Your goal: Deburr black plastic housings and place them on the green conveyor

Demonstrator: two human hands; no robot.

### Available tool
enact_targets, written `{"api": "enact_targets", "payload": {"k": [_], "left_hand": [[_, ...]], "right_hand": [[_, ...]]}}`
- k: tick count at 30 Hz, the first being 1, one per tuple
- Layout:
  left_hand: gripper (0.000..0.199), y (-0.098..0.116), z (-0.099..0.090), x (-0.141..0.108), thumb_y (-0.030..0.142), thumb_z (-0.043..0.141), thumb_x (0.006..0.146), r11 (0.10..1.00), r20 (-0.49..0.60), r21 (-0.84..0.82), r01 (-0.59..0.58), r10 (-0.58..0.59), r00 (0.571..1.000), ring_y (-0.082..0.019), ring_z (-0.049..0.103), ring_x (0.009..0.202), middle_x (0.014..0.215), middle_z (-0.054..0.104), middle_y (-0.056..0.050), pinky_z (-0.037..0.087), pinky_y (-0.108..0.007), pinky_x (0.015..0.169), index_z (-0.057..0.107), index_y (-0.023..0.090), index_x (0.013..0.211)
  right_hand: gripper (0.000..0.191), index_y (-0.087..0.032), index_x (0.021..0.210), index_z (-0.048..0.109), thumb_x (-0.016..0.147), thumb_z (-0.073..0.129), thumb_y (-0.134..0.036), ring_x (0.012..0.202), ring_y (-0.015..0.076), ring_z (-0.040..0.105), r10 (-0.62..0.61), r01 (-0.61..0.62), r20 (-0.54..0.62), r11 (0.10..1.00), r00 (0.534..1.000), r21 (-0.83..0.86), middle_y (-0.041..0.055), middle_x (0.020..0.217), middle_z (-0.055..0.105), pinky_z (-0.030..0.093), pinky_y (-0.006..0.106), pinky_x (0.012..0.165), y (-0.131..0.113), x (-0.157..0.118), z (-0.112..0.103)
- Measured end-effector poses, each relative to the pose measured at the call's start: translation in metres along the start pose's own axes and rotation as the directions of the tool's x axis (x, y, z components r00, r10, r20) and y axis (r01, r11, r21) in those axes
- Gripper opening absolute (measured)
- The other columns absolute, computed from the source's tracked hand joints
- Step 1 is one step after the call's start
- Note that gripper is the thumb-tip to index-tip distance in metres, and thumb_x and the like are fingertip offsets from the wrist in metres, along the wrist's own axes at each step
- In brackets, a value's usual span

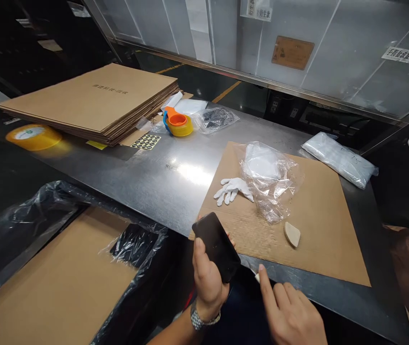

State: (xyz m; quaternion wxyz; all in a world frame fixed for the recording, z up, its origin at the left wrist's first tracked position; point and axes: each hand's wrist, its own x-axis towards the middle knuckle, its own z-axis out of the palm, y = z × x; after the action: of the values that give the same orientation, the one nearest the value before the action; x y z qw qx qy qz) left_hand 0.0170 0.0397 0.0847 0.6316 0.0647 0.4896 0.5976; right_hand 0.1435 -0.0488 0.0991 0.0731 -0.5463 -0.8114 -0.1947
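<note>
My left hand (207, 278), with a metal watch on the wrist, grips a flat black phone-like slab (216, 245) at the near edge of the steel table (146, 177). My right hand (290, 311) is just right of it, index finger stretched out with a small white bit at its tip near the table edge. Beyond the slab, on a brown cardboard sheet (319, 215), lie a white glove (233, 189), a crumpled clear plastic bag (269, 177) and a small beige wedge (292, 234).
A stack of flat cardboard (92, 100) lies at the back left, with an orange tape dispenser (177, 123), a sticker sheet (146, 141) and bagged items beside it. A yellow tape roll (33, 135) is far left. A sealed clear bag (339, 158) lies right. A plastic-lined carton (56, 278) stands below left.
</note>
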Motion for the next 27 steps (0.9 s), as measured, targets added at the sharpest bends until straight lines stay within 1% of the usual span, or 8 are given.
{"api": "enact_targets", "payload": {"k": [3, 5, 8, 12, 17, 23, 25, 27], "left_hand": [[0.044, 0.006, 0.003, 0.001, 0.049, 0.039, 0.086, 0.987, 0.028, -0.044, 0.154, -0.153, 0.988, -0.014, 0.060, 0.056, 0.068, 0.065, -0.005, 0.049, -0.023, 0.052, 0.064, 0.012, 0.082], [0.044, 0.009, 0.004, 0.002, 0.046, 0.038, 0.087, 0.969, 0.077, -0.059, 0.242, -0.237, 0.968, -0.014, 0.059, 0.054, 0.067, 0.065, -0.006, 0.048, -0.023, 0.050, 0.064, 0.012, 0.079], [0.043, 0.010, 0.004, 0.003, 0.044, 0.037, 0.087, 0.953, 0.160, -0.063, 0.297, -0.284, 0.945, -0.015, 0.059, 0.053, 0.067, 0.065, -0.006, 0.048, -0.024, 0.050, 0.064, 0.012, 0.079], [0.043, 0.010, 0.002, 0.001, 0.046, 0.039, 0.086, 0.953, 0.212, -0.052, 0.300, -0.283, 0.935, -0.015, 0.058, 0.054, 0.068, 0.064, -0.006, 0.048, -0.024, 0.050, 0.064, 0.011, 0.079], [0.040, 0.008, 0.001, -0.003, 0.047, 0.045, 0.082, 0.959, 0.229, -0.065, 0.275, -0.254, 0.940, -0.016, 0.059, 0.056, 0.070, 0.065, -0.007, 0.049, -0.026, 0.052, 0.064, 0.012, 0.086], [0.042, 0.008, 0.002, -0.004, 0.045, 0.048, 0.082, 0.975, 0.248, -0.064, 0.211, -0.189, 0.950, -0.015, 0.059, 0.055, 0.071, 0.065, -0.005, 0.049, -0.026, 0.052, 0.059, 0.016, 0.109], [0.042, 0.008, 0.002, -0.004, 0.045, 0.048, 0.082, 0.977, 0.258, -0.068, 0.202, -0.178, 0.950, -0.015, 0.058, 0.055, 0.071, 0.065, -0.005, 0.048, -0.026, 0.052, 0.059, 0.017, 0.110], [0.040, 0.007, 0.001, -0.004, 0.046, 0.048, 0.082, 0.977, 0.269, -0.070, 0.203, -0.178, 0.947, -0.015, 0.058, 0.055, 0.071, 0.065, -0.005, 0.048, -0.026, 0.052, 0.061, 0.016, 0.104]], "right_hand": [[0.040, -0.008, 0.122, 0.053, 0.088, 0.031, -0.008, 0.050, 0.0110, 0.049, 0.052, -0.060, 0.054, 0.987, 0.997, 0.148, 0.0002, 0.060, 0.047, 0.035, 0.023, 0.046, 0.007, -0.005, 0.004], [0.043, -0.011, 0.127, 0.049, 0.090, 0.027, -0.007, 0.052, 0.0088, 0.051, 0.098, -0.124, 0.110, 0.956, 0.989, 0.265, 0.0012, 0.066, 0.050, 0.036, 0.018, 0.043, 0.008, -0.007, 0.004], [0.040, -0.012, 0.128, 0.047, 0.092, 0.029, -0.010, 0.051, 0.0074, 0.051, 0.101, -0.132, 0.110, 0.938, 0.989, 0.321, 0.0003, 0.066, 0.050, 0.038, 0.016, 0.044, 0.009, -0.010, 0.001], [0.033, -0.014, 0.121, 0.055, 0.091, 0.044, -0.023, 0.050, 0.0092, 0.050, 0.074, -0.088, 0.062, 0.963, 0.995, 0.255, -0.0016, 0.059, 0.048, 0.037, 0.019, 0.046, 0.010, -0.010, -0.005], [0.031, -0.016, 0.118, 0.059, 0.090, 0.045, -0.022, 0.049, 0.0093, 0.049, 0.094, -0.102, 0.050, 0.974, 0.994, 0.202, -0.0018, 0.058, 0.048, 0.035, 0.022, 0.047, 0.007, -0.010, -0.007], [0.031, -0.017, 0.117, 0.059, 0.089, 0.046, -0.021, 0.048, 0.0092, 0.048, 0.099, -0.108, 0.061, 0.979, 0.993, 0.174, -0.0028, 0.056, 0.047, 0.034, 0.023, 0.048, 0.005, -0.012, -0.008], [0.031, -0.017, 0.117, 0.059, 0.089, 0.046, -0.021, 0.048, 0.0094, 0.048, 0.101, -0.111, 0.067, 0.980, 0.993, 0.166, -0.0027, 0.056, 0.047, 0.035, 0.023, 0.049, 0.005, -0.012, -0.008], [0.031, -0.017, 0.117, 0.059, 0.089, 0.046, -0.021, 0.048, 0.0093, 0.048, 0.107, -0.117, 0.066, 0.979, 0.992, 0.164, -0.0027, 0.056, 0.047, 0.034, 0.023, 0.049, 0.004, -0.013, -0.008]]}}
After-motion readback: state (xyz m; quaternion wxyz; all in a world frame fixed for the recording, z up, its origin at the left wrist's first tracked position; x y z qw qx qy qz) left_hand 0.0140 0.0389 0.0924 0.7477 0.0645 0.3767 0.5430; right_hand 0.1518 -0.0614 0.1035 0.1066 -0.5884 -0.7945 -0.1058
